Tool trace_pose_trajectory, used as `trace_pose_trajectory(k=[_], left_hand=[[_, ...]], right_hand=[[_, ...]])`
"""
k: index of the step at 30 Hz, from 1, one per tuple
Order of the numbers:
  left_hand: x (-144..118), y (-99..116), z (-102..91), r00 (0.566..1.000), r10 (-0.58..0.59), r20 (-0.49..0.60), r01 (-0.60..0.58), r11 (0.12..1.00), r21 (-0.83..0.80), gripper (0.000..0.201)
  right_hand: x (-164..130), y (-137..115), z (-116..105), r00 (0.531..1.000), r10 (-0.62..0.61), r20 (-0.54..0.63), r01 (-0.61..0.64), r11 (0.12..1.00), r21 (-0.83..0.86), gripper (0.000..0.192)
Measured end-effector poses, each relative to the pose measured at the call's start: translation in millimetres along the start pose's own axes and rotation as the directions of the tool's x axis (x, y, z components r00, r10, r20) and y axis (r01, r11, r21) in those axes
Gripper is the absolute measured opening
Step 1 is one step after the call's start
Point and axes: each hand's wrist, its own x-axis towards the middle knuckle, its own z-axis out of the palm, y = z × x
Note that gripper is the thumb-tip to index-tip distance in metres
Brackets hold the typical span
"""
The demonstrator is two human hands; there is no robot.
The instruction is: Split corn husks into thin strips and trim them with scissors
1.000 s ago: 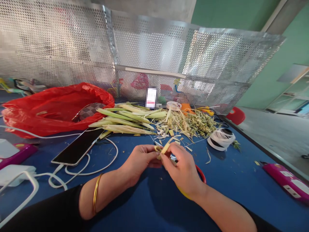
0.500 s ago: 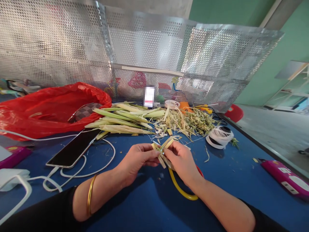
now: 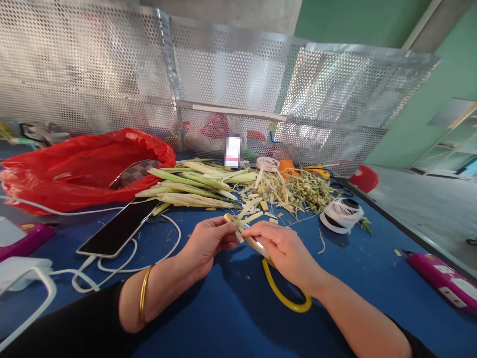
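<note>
Between both hands, over the blue table (image 3: pixel 231 318), a folded leaf strip (image 3: pixel 244 219) is pinched by the left hand (image 3: pixel 208 241) and the right hand (image 3: pixel 285 248), fingertips closed on it. Yellow-handled scissors (image 3: pixel 283 296) lie under the right hand; stalks (image 3: pixel 186 186) and a phone (image 3: pixel 119 226) lie beyond.

Bright, even daylight fills the scene, strongest on the perforated metal screen (image 3: pixel 238 89), whose panels wash out to white glare right of its centre post. Below the screen, the blue table (image 3: pixel 231 318) takes soft, dark shadows under both forearms. The screen's top edge bows and its far ends curve away, a wide-lens warp. A small blurred patch sits at the screen's foot. Focus is sharp mid-table, softer toward the corners.
</note>
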Motion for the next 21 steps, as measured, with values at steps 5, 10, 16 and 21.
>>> trace_pose_trajectory(k=[5,10,16,21], left_hand=[[-1,0,1.4,0.999,-0.002,0.041,0.0,0.999,0.037,0.007],[-5,-3,4.0,0.991,0.068,0.115,-0.084,0.986,0.142,0.012],[-11,-8,8.0,0.96,0.113,0.256,-0.186,0.941,0.282,0.013],[-12,-7,5.9,0.941,0.057,0.334,-0.157,0.947,0.28,0.022]], right_hand=[[2,7,-2,0.987,-0.161,0.009,0.16,0.971,-0.175,0.023],[3,3,2,0.924,-0.367,-0.111,0.294,0.863,-0.41,0.013],[3,8,11,0.937,-0.288,-0.197,0.188,0.893,-0.409,0.012],[0,10,13,0.97,-0.105,-0.219,-0.021,0.862,-0.507,0.018]])
